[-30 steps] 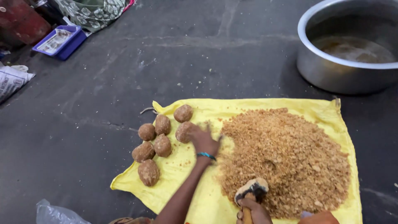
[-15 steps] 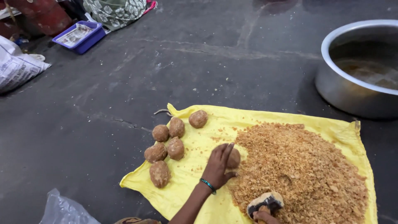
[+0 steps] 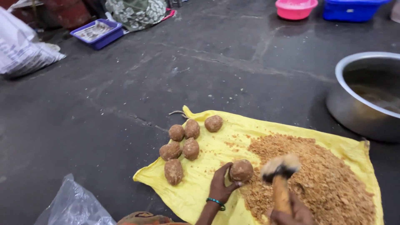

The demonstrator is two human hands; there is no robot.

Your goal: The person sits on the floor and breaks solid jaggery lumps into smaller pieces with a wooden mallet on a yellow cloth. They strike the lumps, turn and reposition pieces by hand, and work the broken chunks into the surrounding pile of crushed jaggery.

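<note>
My left hand (image 3: 220,187) rests on the yellow cloth (image 3: 208,191) and grips a brown lump (image 3: 241,170) at the edge of the crumbled brown pile (image 3: 321,179). My right hand (image 3: 291,212) is closed around the handle of a wooden mallet (image 3: 280,179), whose blurred head hangs just right of the lump. Several more brown lumps (image 3: 185,143) lie grouped on the cloth's left part, one (image 3: 213,123) a little apart near the far edge.
A large steel basin (image 3: 368,91) stands at the right on the dark floor. A clear plastic bag (image 3: 73,206) lies at the lower left. At the back are a blue tray (image 3: 99,32), a pink bowl (image 3: 295,8), a blue tub (image 3: 352,9) and a white sack (image 3: 21,50).
My left hand has drawn one lump from the group to the pile's edge and holds it there. The mallet in my right hand has risen beside it. The view has shifted left and up.
</note>
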